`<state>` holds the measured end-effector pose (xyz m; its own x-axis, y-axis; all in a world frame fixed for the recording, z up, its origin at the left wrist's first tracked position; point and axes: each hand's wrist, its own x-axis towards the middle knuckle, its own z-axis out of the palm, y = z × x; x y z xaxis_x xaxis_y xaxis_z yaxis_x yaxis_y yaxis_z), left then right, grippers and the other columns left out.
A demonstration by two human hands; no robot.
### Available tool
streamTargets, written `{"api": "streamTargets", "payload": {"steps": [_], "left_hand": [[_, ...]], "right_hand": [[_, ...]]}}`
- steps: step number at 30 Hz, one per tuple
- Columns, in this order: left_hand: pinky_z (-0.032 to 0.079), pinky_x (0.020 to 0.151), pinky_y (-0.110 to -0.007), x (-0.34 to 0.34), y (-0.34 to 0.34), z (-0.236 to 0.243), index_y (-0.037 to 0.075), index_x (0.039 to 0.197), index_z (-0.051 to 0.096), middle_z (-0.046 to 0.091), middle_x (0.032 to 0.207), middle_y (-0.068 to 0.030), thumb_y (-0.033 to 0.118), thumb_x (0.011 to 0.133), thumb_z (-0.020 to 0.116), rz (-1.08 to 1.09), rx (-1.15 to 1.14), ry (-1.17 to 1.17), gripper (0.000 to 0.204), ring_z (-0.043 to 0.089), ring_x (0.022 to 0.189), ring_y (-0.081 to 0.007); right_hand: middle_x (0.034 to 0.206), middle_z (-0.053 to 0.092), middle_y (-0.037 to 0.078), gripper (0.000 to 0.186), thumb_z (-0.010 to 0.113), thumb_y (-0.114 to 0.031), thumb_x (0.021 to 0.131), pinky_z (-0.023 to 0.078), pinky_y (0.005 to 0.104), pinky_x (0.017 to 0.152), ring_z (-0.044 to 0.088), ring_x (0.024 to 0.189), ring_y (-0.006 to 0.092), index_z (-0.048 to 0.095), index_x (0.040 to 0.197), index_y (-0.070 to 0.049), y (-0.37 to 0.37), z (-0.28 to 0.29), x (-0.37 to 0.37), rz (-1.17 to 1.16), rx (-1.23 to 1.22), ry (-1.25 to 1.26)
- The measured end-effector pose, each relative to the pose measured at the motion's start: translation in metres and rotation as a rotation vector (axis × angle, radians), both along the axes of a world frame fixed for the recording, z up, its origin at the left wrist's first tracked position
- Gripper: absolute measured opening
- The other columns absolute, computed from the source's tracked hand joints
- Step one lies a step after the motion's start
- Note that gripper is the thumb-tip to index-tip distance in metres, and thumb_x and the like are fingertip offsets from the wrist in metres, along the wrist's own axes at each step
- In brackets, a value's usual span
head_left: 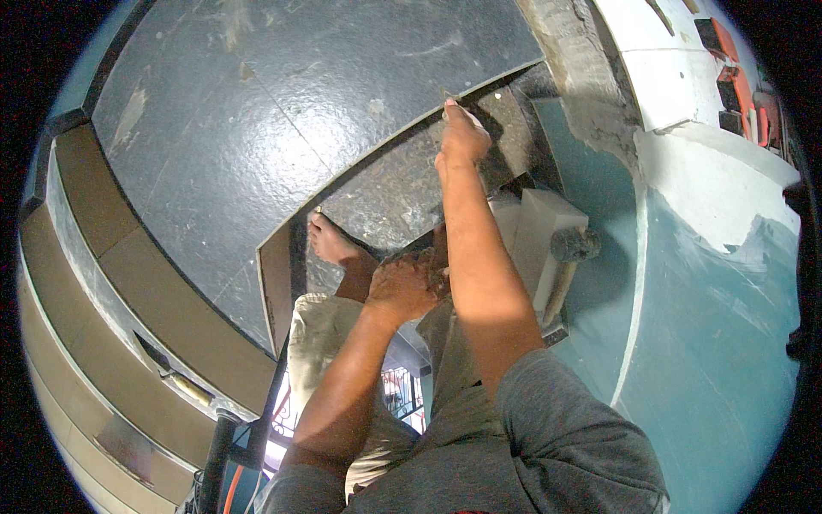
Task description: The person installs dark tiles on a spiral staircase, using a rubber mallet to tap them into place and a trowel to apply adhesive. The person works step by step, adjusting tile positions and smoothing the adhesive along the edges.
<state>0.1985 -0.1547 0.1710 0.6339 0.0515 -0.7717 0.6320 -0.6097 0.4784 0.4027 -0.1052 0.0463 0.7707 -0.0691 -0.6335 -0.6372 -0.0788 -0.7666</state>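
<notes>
Your right hand [465, 137] is at the near edge of the dark slab [214, 111], ahead of you; cannot tell whether its grip is clamped. Left hand [402, 287] near your knees, grip likewise unclear. Right of your forearm: white box-like block [548, 211], contents hidden; black-headed mallet [572, 247] against it.

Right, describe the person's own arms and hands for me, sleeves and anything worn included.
The left sleeve and right sleeve are short, of plain dark grey cloth, leaving both forearms bare. The left hand and right hand wear no gloves, and no watch or bracelet shows on either wrist. Whether there are rings is too small to tell.
</notes>
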Motion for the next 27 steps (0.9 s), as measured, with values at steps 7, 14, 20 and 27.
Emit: {"api": "streamTargets", "payload": {"steps": [7, 14, 20, 27], "left_hand": [[0.051, 0.098, -0.057, 0.007, 0.003, -0.001, 0.002, 0.139, 0.054, 0.067, 0.123, -0.0297, 0.047, 0.101, 0.048, 0.0, -0.001, 0.003, 0.06, 0.067, 0.108, -0.0473], [0.047, 0.107, -0.05, 0.013, 0.001, 0.002, 0.003, 0.141, 0.054, 0.066, 0.126, -0.0246, 0.05, 0.099, 0.05, 0.02, -0.017, 0.052, 0.064, 0.063, 0.121, -0.0393], [0.049, 0.103, -0.051, 0.014, 0.0, 0.004, 0.003, 0.141, 0.054, 0.067, 0.125, -0.0238, 0.051, 0.104, 0.041, 0.027, 0.014, 0.017, 0.062, 0.064, 0.118, -0.0404], [0.049, 0.102, -0.051, 0.01, -0.002, 0.001, 0.003, 0.145, 0.051, 0.068, 0.124, -0.0236, 0.05, 0.105, 0.039, 0.048, 0.015, -0.013, 0.063, 0.065, 0.117, -0.0406]], "right_hand": [[0.095, 0.077, 0.011, 0.019, 0.078, -0.012, 0.087, 0.054, 0.0334, 0.078, 0.07, 0.083, 0.0209, 0.076, 0.095, 0.005, 0.01, -0.014, 0.003, -0.03, -0.028, -0.09], [0.095, 0.075, 0.009, 0.022, 0.073, -0.018, 0.091, 0.053, 0.0328, 0.077, 0.069, 0.082, 0.0201, 0.076, 0.096, 0.003, 0.001, 0.001, 0.002, 0.036, 0.047, -0.046], [0.102, 0.074, 0.009, 0.027, 0.06, -0.019, 0.096, 0.051, 0.0341, 0.081, 0.068, 0.092, 0.0208, 0.076, 0.108, -0.002, -0.039, -0.011, 0.03, 0.262, -0.042, -0.104], [0.106, 0.073, 0.025, 0.028, 0.053, -0.014, 0.093, 0.053, 0.0444, 0.088, 0.071, 0.103, 0.0395, 0.069, 0.107, 0.003, -0.03, -0.029, 0.077, 0.986, -0.383, -0.261]]}}
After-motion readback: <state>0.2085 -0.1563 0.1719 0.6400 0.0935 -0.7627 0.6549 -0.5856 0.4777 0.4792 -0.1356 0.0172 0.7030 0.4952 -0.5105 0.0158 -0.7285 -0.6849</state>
